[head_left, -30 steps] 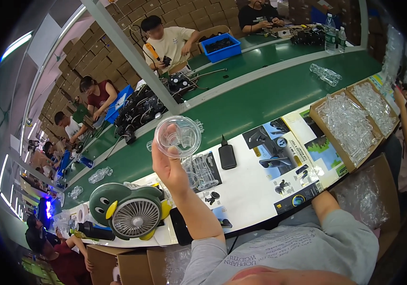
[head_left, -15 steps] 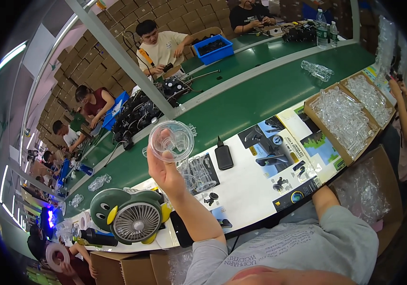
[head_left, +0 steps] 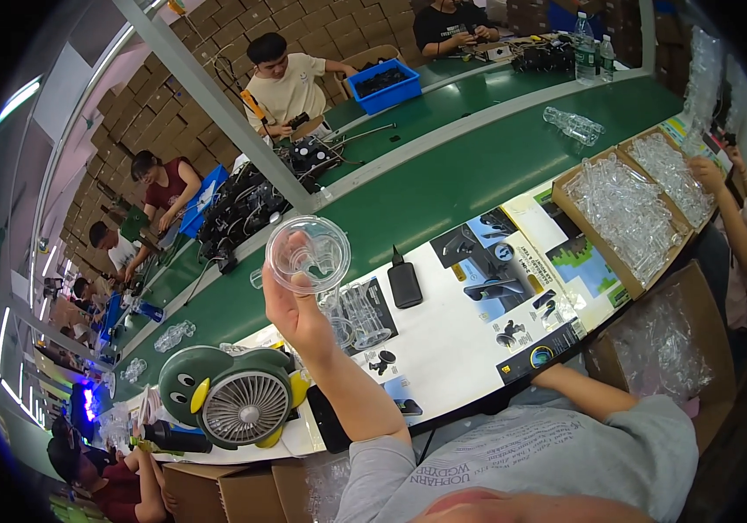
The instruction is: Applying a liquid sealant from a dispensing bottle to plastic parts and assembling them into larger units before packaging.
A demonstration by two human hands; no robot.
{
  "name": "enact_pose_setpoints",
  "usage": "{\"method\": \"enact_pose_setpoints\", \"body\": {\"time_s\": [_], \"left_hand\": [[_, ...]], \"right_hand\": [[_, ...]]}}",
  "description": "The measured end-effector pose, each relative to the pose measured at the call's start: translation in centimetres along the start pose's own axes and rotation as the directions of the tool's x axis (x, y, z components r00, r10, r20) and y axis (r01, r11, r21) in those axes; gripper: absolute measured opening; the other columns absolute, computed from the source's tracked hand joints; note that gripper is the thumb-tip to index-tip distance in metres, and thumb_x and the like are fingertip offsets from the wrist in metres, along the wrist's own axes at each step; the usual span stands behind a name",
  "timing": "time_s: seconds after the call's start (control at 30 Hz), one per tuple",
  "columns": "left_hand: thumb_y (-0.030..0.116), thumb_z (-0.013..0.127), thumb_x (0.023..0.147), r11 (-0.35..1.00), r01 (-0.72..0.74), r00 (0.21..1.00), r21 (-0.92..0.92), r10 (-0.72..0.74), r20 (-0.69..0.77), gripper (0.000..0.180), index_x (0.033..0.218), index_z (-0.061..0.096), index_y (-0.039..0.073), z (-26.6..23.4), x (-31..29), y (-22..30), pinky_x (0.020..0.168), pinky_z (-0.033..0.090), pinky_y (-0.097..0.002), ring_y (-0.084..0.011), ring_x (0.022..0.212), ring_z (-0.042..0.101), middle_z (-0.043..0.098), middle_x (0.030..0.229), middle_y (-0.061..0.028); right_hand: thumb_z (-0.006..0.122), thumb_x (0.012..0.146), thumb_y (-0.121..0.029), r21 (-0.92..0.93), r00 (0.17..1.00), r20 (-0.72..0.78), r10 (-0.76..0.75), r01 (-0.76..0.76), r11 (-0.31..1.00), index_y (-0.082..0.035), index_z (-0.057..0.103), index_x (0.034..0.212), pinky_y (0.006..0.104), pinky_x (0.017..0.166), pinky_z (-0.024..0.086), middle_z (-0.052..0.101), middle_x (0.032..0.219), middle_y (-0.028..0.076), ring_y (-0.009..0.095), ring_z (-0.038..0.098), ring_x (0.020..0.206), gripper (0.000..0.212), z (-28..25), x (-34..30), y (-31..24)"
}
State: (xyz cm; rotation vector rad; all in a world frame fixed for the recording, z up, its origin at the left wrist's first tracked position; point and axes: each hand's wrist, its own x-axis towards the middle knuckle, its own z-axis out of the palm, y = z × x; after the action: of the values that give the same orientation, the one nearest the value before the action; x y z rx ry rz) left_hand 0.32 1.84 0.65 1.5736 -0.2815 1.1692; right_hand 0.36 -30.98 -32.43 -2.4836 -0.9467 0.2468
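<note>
My left hand [head_left: 293, 315] is raised over the table's left half, fingers closed round a clear plastic part [head_left: 328, 266] with a wide round rim and a narrower stem behind it. Just below, several similar clear plastic parts [head_left: 358, 315] stand together on the white sheet. My right forearm [head_left: 598, 397] reaches to the table's near edge; the right hand's fingers are hidden there. A black bottle with a pointed tip [head_left: 405, 283] lies on the sheet to the right of the held part.
A green penguin-shaped fan [head_left: 232, 397] and a black phone [head_left: 328, 418] are at the left. Cardboard trays [head_left: 621, 270] of clear parts stand at the right, with a person's arm reaching in. An open carton [head_left: 722, 357] sits below. Co-workers sit across the green bench [head_left: 478, 144].
My right forearm has swung leftward along the table edge. The left hand still holds the clear part, nearly unmoved. At the right, a co-worker's hand has come down to the tray.
</note>
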Motion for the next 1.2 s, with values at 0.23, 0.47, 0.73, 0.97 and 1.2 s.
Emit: {"method": "enact_pose_setpoints", "body": {"time_s": [0.23, 0.47, 0.73, 0.97, 1.2], "left_hand": [[0.018, 0.052, 0.09, 0.998, 0.052, 0.988, -0.03, -0.048, 0.144, 0.038, 0.119, 0.047, -0.006, 0.8, -0.3, -0.7, 0.091, 0.04, -0.0317, -0.0202, 0.105, 0.053, 0.057, 0.112, -0.0142], [-0.004, 0.06, 0.077, 0.977, 0.214, 0.926, 0.017, -0.208, 0.316, 0.038, 0.114, 0.054, -0.002, 5.0, -1.9, -0.9, 0.089, 0.043, -0.0321, -0.0209, 0.102, 0.057, 0.06, 0.109, -0.0131], [0.002, 0.064, 0.074, 0.978, 0.18, 0.754, -0.102, -0.071, 0.653, 0.041, 0.114, 0.055, 0.002, 8.3, -5.1, 1.6, 0.091, 0.041, -0.0371, -0.0269, 0.106, 0.055, 0.06, 0.11, -0.0147], [0.02, 0.063, 0.079, 0.996, 0.051, 0.704, -0.073, 0.016, 0.71, 0.033, 0.108, 0.062, 0.003, 9.4, -6.1, 2.6, 0.095, 0.038, -0.0382, -0.0281, 0.115, 0.049, 0.058, 0.115, -0.0136], [0.011, 0.064, 0.077, 0.991, -0.049, 0.571, 0.128, -0.077, 0.817, 0.037, 0.113, 0.057, 0.004, 7.6, -4.0, 2.6, 0.088, 0.042, -0.0344, -0.026, 0.103, 0.057, 0.06, 0.11, -0.0127]], "right_hand": [[0.059, 0.083, -0.032, 0.17, 0.819, 0.547, 0.176, -0.314, 0.934, -0.011, 0.06, 0.111, 0.0357, 0.076, 0.049, 0.062, 0.102, 0.015, 0.026, 0.063, 0.084, 0.035, -8.3, -2.4, -6.8], [0.059, 0.085, -0.029, 0.584, 0.679, 0.668, -0.303, -0.226, 0.78, -0.005, 0.056, 0.118, 0.0258, 0.08, 0.048, 0.064, 0.104, 0.01, 0.014, 0.062, 0.093, 0.041, -18.4, -3.9, -8.1], [0.079, 0.063, -0.023, 0.889, 0.957, -0.285, -0.062, 0.288, 0.355, -0.002, 0.035, 0.133, 0.0336, 0.093, 0.04, 0.039, 0.133, 0.013, 0.02, 0.041, 0.12, 0.085, -23.7, 0.2, -9.6], [0.081, 0.063, -0.019, 0.822, 0.941, -0.267, -0.208, 0.335, 0.46, -0.006, 0.037, 0.131, 0.0338, 0.095, 0.038, 0.043, 0.129, 0.01, 0.02, 0.043, 0.117, 0.082, -20.0, 3.3, -12.4], [0.075, 0.069, -0.012, 0.888, 0.981, -0.056, -0.188, 0.135, 0.439, -0.005, 0.049, 0.115, 0.0322, 0.091, 0.04, 0.057, 0.103, 0.005, 0.018, 0.053, 0.102, 0.053, -20.0, 3.1, -12.1]]}}
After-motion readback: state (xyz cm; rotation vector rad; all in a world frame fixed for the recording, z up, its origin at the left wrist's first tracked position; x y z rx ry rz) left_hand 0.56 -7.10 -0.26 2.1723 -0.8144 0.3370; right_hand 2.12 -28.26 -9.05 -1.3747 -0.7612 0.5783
